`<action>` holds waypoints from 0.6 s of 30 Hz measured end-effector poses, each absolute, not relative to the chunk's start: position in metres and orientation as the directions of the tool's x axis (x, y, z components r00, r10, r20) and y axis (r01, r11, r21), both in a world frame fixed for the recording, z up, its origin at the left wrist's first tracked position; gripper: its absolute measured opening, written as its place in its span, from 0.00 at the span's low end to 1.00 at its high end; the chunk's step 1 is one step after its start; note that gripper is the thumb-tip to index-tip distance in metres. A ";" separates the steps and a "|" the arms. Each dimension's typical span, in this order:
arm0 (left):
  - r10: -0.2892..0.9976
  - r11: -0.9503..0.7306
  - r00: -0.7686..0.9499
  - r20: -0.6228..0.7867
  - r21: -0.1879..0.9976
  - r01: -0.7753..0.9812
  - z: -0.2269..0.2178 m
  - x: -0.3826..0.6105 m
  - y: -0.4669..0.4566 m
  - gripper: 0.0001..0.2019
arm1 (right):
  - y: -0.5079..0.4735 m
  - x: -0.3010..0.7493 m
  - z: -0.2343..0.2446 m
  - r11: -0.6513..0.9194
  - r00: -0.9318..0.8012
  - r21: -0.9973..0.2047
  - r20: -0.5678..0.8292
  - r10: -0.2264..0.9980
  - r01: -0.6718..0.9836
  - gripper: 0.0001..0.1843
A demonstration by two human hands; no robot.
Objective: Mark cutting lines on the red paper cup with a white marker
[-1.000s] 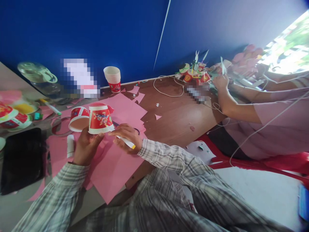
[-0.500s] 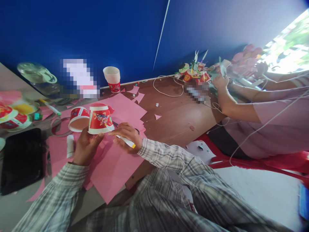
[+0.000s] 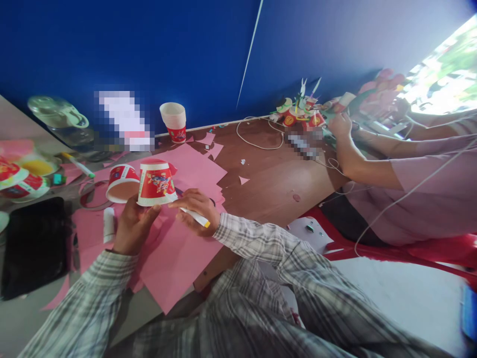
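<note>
My left hand [image 3: 133,224] grips an upside-down red and white paper cup [image 3: 156,183] from below, over a spread of pink paper sheets [image 3: 179,248]. A pink paper piece sticks to the cup's top. My right hand [image 3: 197,209] is closed round a white pen-like tool [image 3: 196,217] with a yellow end, its tip at the cup's lower right rim. A second red cup [image 3: 121,183] lies on its side just behind, to the left of the held cup.
A white glue stick [image 3: 108,224] lies left of my hand, a black tablet [image 3: 33,246] further left. A stack of cups [image 3: 174,121] stands by the blue wall. Another person's hand [image 3: 340,125] works on paper crafts [image 3: 298,112] at right. A white cable [image 3: 257,144] crosses the brown table [image 3: 276,184].
The held cup has shifted very slightly right. The other person's hands have moved what they hold at the far right. My hands stay almost still.
</note>
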State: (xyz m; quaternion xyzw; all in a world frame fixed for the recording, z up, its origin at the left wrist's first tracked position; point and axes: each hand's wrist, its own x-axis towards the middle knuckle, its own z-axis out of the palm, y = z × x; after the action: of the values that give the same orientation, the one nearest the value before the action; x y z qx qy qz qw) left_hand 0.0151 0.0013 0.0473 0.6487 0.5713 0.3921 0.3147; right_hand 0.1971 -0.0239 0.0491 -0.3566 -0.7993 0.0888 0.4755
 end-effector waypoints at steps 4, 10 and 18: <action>0.990 -0.127 0.009 0.142 0.858 0.497 0.050 0.018 0.000 0.29 | -0.024 0.197 0.055 0.752 -0.264 -0.366 0.778 0.570 0.548 0.37; 0.990 -0.130 0.012 0.142 0.866 0.484 0.051 0.017 0.000 0.26 | -0.024 0.197 0.052 0.735 -0.279 -0.403 0.740 0.612 0.545 0.40; 0.988 -0.140 0.006 0.156 0.868 0.477 0.049 0.016 0.000 0.26 | -0.024 0.199 0.046 0.711 -0.310 -0.557 0.648 0.696 0.429 0.15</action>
State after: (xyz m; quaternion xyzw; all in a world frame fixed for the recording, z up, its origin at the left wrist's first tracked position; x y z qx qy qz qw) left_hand 0.0162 0.0003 0.0487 0.6360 0.5756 0.4070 0.3139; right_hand 0.1991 -0.0237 0.0458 -0.3529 -0.7969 0.1418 0.4694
